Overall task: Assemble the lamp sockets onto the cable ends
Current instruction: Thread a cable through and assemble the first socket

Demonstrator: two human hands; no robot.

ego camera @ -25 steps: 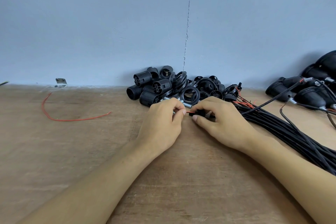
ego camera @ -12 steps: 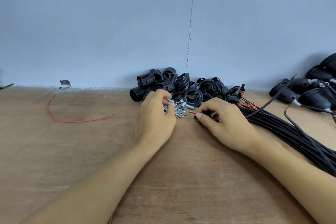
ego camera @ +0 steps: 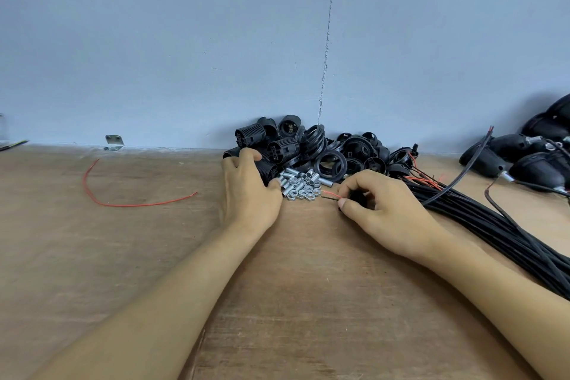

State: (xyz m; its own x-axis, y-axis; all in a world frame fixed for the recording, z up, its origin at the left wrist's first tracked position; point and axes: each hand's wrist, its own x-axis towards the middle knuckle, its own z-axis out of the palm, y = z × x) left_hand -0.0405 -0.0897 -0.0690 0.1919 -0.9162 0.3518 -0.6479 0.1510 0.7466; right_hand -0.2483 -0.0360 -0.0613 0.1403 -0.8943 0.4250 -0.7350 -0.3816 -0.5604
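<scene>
Your left hand (ego camera: 248, 194) has moved up and grasps a socket (ego camera: 269, 169); your right hand (ego camera: 388, 210) pinches a cable end (ego camera: 332, 195), not yet fitted.

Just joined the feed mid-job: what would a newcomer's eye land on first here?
The heap of black socket parts against the wall at centre back, with the left hand gripping one socket at its left edge. Beside it, the right hand pinches a cable end whose red wire points at a pile of silver nuts. A cable bundle trails off right.
</scene>
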